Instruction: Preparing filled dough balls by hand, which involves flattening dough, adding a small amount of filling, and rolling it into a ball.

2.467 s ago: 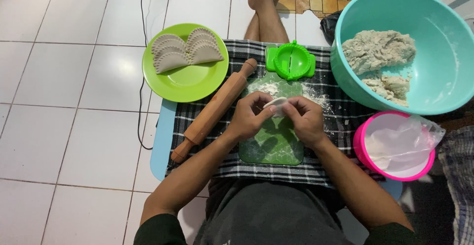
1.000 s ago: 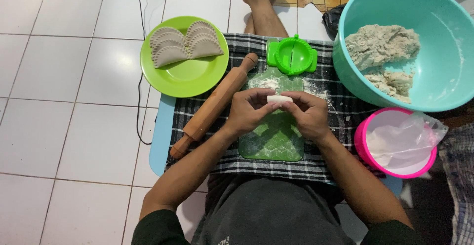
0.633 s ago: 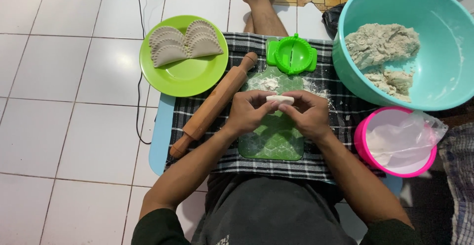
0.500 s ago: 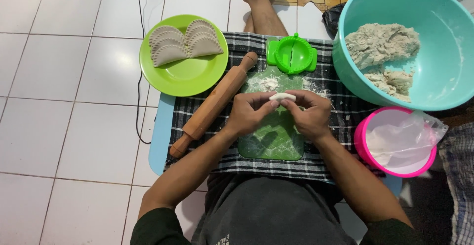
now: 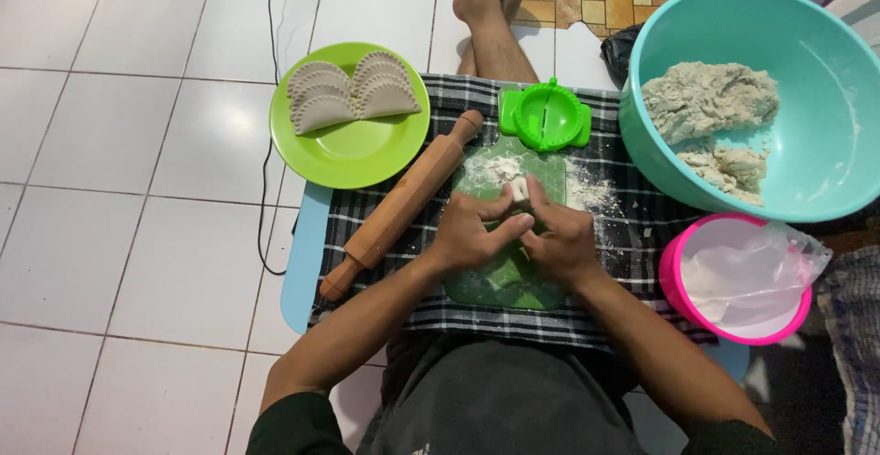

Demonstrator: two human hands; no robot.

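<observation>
Both hands roll a small dough piece (image 5: 520, 188) over the green board (image 5: 510, 272).
Left hand (image 5: 472, 231) and right hand (image 5: 555, 238) fingers pinch it; press softly and evenly, staying near the board's floury top edge.

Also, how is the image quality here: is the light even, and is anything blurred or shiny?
Head view: soft, even indoor light, only faint shadows under the green plate and rolling pin; mild glare on the white floor tiles and the teal bowl rim; both hands, left hand and right hand, slightly soft around the dough piece; edges bend a little.
</observation>
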